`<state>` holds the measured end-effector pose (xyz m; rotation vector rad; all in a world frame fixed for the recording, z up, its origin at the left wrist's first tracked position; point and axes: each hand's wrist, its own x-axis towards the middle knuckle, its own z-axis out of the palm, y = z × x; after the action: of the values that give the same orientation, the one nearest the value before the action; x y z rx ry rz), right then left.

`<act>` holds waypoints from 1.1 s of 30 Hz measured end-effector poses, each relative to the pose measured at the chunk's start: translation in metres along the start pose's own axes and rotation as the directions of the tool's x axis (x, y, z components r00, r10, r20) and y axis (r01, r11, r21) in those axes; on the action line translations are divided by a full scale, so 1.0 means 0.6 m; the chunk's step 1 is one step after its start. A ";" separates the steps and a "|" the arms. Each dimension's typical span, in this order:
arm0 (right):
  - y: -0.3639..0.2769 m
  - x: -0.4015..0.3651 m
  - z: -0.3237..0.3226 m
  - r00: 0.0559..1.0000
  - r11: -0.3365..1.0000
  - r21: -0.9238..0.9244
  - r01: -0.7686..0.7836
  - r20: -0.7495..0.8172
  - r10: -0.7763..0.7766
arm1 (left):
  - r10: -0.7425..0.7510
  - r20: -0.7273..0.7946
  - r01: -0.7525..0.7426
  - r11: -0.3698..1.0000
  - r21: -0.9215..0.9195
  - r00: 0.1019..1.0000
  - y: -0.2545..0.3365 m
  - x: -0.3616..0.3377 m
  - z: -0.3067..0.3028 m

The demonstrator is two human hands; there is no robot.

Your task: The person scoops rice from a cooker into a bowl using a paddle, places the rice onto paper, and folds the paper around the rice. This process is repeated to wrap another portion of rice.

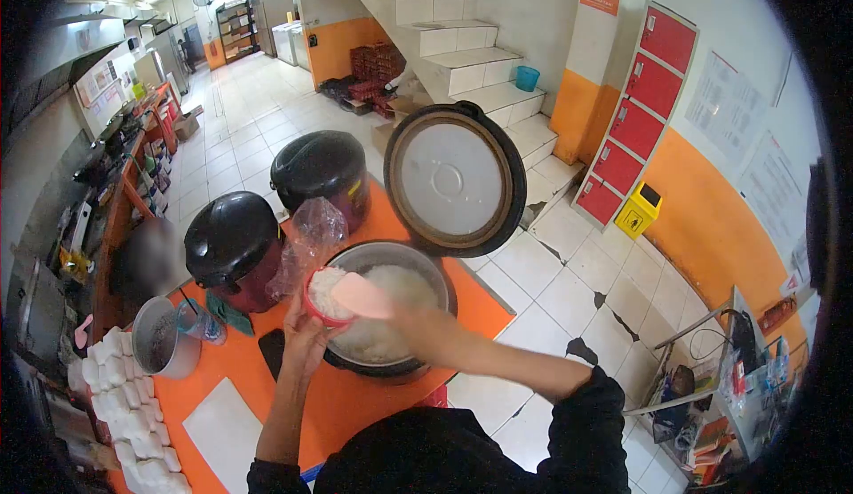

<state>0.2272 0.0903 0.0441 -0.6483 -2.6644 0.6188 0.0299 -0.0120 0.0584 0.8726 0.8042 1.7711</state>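
Note:
My left hand (305, 345) grips a small red bowl (330, 319) with white rice in it, over the left rim of an open rice cooker (437, 267). My right hand (416, 323), blurred by motion, is closed on a pink rice paddle (360, 296); the paddle's flat blade lies across the bowl's right side. Cooked rice (404, 288) fills part of the cooker's pot below both hands. Behind the pot the cooker's lid (449, 174) stands raised, its pale inner plate facing me.
Two closed dark rice cookers (233, 238) (322, 170) and a clear plastic bag (318, 227) stand beyond. To the left are a metal pot (164, 338), a plastic cup (209, 327), a phone (272, 352), white paper (224, 432) and stacked white packets (124, 396) on the orange table (311, 445).

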 end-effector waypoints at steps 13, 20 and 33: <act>-0.091 0.035 -0.041 0.936 0.921 0.245 -0.303 0.256 0.240 | 0.283 0.092 -0.287 0.790 0.543 0.955 -0.011 -0.002 -0.023; -0.123 0.013 -0.021 0.972 0.892 0.392 -0.226 0.147 0.181 | 0.477 0.125 -0.440 0.638 0.632 0.870 -0.026 -0.017 -0.022; 0.017 0.055 -0.120 0.985 0.922 0.384 0.043 0.141 -0.104 | 0.107 0.106 -0.139 0.920 0.367 0.989 -0.020 -0.018 -0.067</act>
<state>0.2325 0.1386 0.1074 -0.3990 -2.5825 1.1712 0.0050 -0.0239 0.0252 1.2650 1.0716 1.7014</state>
